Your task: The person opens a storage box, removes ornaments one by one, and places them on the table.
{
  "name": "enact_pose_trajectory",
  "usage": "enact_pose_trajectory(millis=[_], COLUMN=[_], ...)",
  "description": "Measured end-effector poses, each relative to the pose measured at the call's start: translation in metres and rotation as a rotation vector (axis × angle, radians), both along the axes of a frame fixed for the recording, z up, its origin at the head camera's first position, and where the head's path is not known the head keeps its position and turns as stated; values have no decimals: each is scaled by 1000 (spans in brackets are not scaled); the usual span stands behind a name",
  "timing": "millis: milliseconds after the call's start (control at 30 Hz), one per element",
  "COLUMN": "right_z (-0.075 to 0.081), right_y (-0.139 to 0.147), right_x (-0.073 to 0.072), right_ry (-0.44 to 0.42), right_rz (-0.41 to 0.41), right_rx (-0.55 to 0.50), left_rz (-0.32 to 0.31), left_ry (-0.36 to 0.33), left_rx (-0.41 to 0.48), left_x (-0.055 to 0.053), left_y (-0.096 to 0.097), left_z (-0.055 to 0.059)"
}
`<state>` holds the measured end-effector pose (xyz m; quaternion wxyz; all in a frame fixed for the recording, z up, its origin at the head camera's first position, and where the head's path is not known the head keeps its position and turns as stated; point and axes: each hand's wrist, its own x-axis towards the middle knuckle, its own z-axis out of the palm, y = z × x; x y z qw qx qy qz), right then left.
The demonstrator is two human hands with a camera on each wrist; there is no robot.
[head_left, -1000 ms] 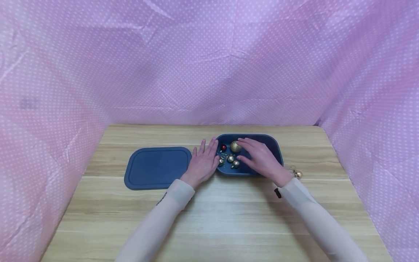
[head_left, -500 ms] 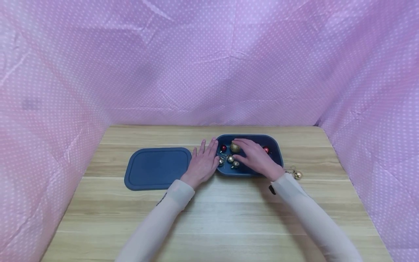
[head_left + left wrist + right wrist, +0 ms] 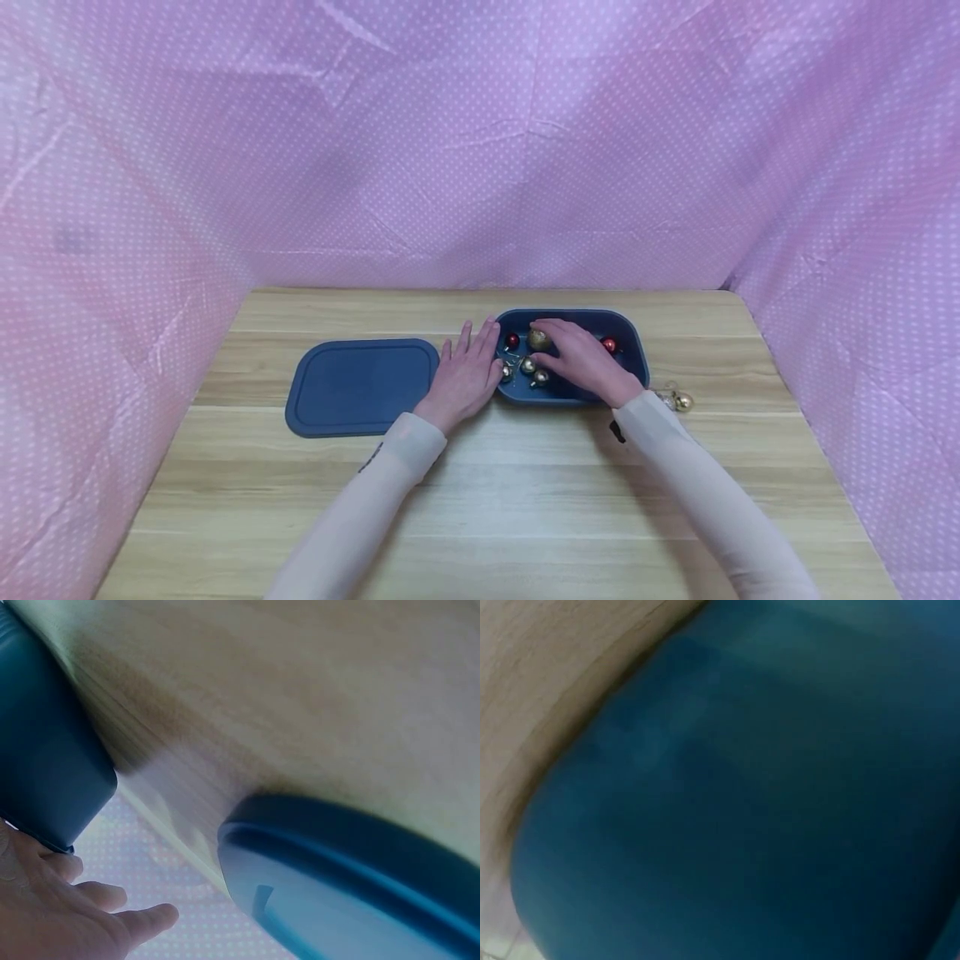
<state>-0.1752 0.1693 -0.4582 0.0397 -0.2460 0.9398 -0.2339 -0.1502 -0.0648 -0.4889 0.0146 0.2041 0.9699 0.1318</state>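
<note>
The dark blue box (image 3: 633, 367) holds several small Christmas baubles at its left end. My right hand (image 3: 585, 357) reaches over its front wall, with fingers and thumb curled round a large gold glitter bauble (image 3: 538, 340), partly hidden. Close to the thumb lie small gold baubles (image 3: 528, 365), and a dark red bauble (image 3: 512, 341) is further left. Another red bauble (image 3: 610, 344) lies in the right part. My left hand (image 3: 467, 379) rests along the left wall with straight fingers; the left wrist view shows its fingers (image 3: 105, 896) against the box (image 3: 45, 727). The right wrist view shows only box wall (image 3: 727, 802).
A blue lid (image 3: 363, 387) lies flat on the wooden table (image 3: 487, 500), left of the box. Beyond the box's right end sit gold ornaments (image 3: 682, 402), partly behind my right sleeve. Pink dotted cloth (image 3: 480, 167) hangs around the table.
My right hand has moved left and closed round the large gold bauble, uncovering the red bauble at the right of the box. The left hand stays where it was.
</note>
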Motion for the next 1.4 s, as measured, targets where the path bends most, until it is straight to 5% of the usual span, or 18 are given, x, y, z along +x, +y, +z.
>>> enact_pose_trajectory(millis=[233,833,1400], right_z=[-3,-14,7], right_y=[1,6,16], right_x=[-4,-4,21], right_ry=[-1,160,149], right_rz=[-1,82,-6], right_rx=[20,5,-70], left_rz=[4,1,14], left_ry=[-10,8,-3], left_rx=[-4,-16,-17], left_x=[1,5,10], left_y=[2,5,4], left_z=[0,0,1])
